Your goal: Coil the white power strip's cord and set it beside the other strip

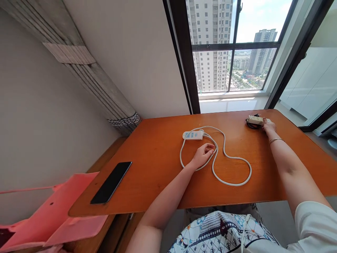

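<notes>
Your left hand (pixel 204 154) lies on the bench (pixel 158 165), loosely curled, inside a loop of the white cord (pixel 231 168). Its fingertips are at the cord, but I cannot tell whether they pinch it. Your right hand (pixel 268 125) is stretched to the far right corner and touches the end of the beige power strip (pixel 256 119). Its fingers are hidden, so I cannot tell how firm the hold is. That strip sits on a small bundle of black cord (pixel 250 125), close to the bench edge.

The risks, as I judge them:
- A pull on the beige strip could drag the black cord along or tip it off the edge.
- The white cord runs around your left wrist area, so lifting that hand may snag the loop and tug the white power strip (pixel 193 135).
- The phone (pixel 112 182) lies near the front left edge, above a pink folder (pixel 52 218), so a sweeping elbow could knock it off.
</notes>
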`<state>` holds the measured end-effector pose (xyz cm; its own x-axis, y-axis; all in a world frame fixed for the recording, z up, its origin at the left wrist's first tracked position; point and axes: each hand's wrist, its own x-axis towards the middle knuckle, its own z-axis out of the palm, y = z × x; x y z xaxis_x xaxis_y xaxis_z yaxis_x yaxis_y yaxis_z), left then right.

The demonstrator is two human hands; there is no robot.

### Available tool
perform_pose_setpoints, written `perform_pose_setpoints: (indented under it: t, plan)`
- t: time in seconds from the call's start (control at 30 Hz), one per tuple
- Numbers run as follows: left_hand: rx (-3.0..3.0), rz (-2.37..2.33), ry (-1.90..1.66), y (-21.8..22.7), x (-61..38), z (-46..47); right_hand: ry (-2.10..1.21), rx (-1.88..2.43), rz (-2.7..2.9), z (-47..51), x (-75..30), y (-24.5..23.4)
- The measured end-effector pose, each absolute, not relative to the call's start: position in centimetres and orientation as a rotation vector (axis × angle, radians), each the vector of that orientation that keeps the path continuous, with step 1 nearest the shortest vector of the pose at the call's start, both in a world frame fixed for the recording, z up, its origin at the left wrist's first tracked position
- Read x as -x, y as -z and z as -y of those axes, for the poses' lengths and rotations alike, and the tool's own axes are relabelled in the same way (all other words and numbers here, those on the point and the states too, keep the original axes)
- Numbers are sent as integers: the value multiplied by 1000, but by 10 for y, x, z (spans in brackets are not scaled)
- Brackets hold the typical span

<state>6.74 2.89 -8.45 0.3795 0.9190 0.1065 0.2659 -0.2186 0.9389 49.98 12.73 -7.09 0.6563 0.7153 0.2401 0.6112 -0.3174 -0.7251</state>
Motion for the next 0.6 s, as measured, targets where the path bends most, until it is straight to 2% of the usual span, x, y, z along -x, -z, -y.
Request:
perform_pose_setpoints:
  t: [0.17, 0.6]
  plan:
    - [-1720, -1061, -922, 85, -68, -29, -152, 1980, 1013, -123, -474, 61]
    - [-1627, -1168, -1119, 87, -65, -38, -592, 1435, 1946, -90, -291, 53]
